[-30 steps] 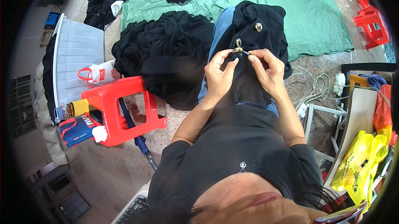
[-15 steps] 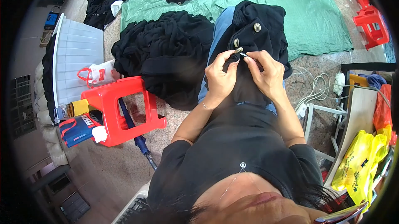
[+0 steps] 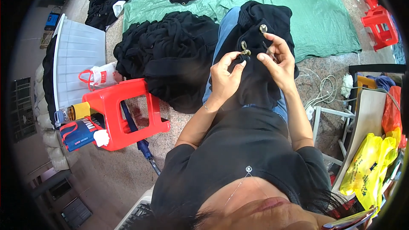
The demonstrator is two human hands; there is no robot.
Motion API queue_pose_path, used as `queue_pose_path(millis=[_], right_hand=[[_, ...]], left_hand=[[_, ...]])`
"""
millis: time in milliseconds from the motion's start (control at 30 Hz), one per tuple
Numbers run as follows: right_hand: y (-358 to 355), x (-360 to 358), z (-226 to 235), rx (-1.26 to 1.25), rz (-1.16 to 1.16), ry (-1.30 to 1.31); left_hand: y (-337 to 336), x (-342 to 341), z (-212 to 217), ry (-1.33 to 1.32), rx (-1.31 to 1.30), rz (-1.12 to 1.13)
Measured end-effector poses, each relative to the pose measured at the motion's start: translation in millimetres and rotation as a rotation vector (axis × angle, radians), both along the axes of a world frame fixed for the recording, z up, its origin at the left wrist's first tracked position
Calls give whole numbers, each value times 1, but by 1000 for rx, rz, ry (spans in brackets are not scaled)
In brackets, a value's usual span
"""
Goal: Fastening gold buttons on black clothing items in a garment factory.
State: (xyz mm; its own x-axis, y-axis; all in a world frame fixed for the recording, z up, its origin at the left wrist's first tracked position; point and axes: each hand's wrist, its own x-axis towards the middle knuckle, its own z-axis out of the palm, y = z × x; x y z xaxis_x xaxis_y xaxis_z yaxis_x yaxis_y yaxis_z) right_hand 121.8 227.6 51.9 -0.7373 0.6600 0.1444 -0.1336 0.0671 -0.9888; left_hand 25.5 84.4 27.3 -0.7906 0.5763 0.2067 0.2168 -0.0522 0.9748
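A black garment (image 3: pixel 268 17) with shiny gold-coloured buttons lies across my lap over blue jeans. My left hand (image 3: pixel 226 76) pinches a fold of its edge between thumb and fingers, just below two gold buttons (image 3: pixel 246 52) that sit close together. A third gold button (image 3: pixel 263 28) shows farther up the cloth. To the right, my right hand (image 3: pixel 279 66) is raised a little off the garment, apart from the left. Between its thumb and fingers is a small, thin dark tool (image 3: pixel 270 52); its exact kind is too small to make out.
A heap of black garments (image 3: pixel 166 55) lies left of my knees, with more on the green sheet (image 3: pixel 315 21) beyond. A red stool (image 3: pixel 128 115) holding a bag stands at my left. Coiled cable (image 3: pixel 319 91) and a board-topped stand (image 3: pixel 362 132) are on the right.
My right hand has moved away from my left hand, up and to the right, with the small dark tool in its fingers. The left hand keeps its pinch on the cloth.
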Motion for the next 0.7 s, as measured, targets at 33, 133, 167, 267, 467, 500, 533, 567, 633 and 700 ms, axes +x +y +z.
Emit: queue_pose_path(millis=[33, 133, 167, 267, 467, 500, 533, 567, 633, 700], right_hand=[[2, 0, 0, 16, 50, -23], [5, -8, 5, 200, 185, -24], [7, -14, 5, 367, 201, 46], [6, -12, 6, 474, 158, -7], [-16, -9, 1, 25, 133, -17], [-23, -6, 6, -309, 177, 0], [-24, 1, 10, -432, 217, -13], [-25, 11, 18, -503, 197, 88], [-17, 22, 42, -639, 105, 324], [3, 25, 45, -528, -19, 538]], left_hand=[[1, 1, 1, 0, 1, -1], [1, 2, 3, 66, -38, -2], [1, 3, 4, 91, -42, 3], [1, 4, 2, 100, -37, 11], [3, 2, 1, 86, -35, 54], [4, 1, 0, 149, -34, 95], [4, -3, -8, 104, -35, 104], [3, -8, -14, 58, -36, 113], [-2, -14, -11, -49, 14, 100], [-5, -15, -9, -92, 33, 81]])
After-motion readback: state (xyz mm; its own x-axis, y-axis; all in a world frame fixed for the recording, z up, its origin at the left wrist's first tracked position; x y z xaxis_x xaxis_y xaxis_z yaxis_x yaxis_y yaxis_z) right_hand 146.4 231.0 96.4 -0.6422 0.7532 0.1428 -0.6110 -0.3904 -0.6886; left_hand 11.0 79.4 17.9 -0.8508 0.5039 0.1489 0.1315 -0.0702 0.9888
